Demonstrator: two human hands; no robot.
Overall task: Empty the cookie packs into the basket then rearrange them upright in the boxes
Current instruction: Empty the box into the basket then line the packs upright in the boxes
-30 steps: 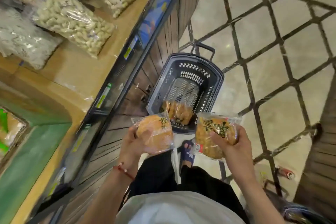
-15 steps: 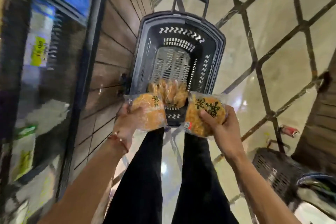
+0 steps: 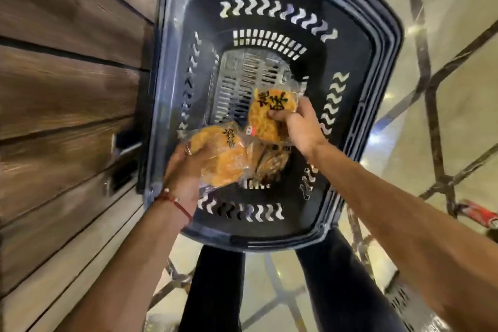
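A dark plastic shopping basket (image 3: pixel 377 67) stands on the floor in front of me. Both my arms reach down into it. My left hand (image 3: pixel 183 170) grips a clear pack of orange cookies (image 3: pixel 223 156) low over the basket's near end. My right hand (image 3: pixel 299 124) pinches a second clear cookie pack (image 3: pixel 269 113) with black lettering, held over the basket's middle. A third cookie pack (image 3: pixel 269 164) lies on the basket floor, partly hidden under the two held packs.
A wooden slatted shelf base (image 3: pixel 67 89) runs along the left, touching the basket. Pale tiled floor with dark lines (image 3: pixel 444 89) lies to the right. A red object (image 3: pixel 477 215) sits at the right edge. My dark trouser legs (image 3: pixel 215 291) are below the basket.
I have bent down toward the basket. Both hands have moved from above its near rim down inside it, each still holding its cookie pack.
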